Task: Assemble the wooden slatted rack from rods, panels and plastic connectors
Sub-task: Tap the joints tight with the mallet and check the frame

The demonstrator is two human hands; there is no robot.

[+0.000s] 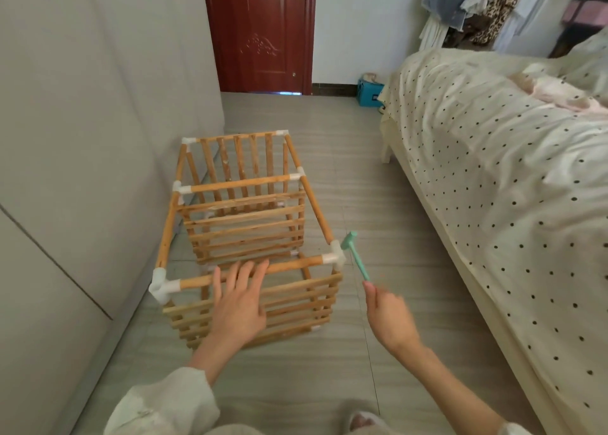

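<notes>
L hand (237, 298) — fingers flat on rack (243, 224) front rod (289, 265); R hand (391, 316) grips green hammer (357, 257) by corner connector (336, 257).

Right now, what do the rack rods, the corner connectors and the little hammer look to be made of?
Rack rods: light wood, matte and apparently unvarnished; grain and knots show.
Corner connectors: white plastic, smooth, slightly glossy.
Hammer: mint-green, one uniform colour from head to handle, so probably plastic or rubber; too blurred to say which.
</notes>
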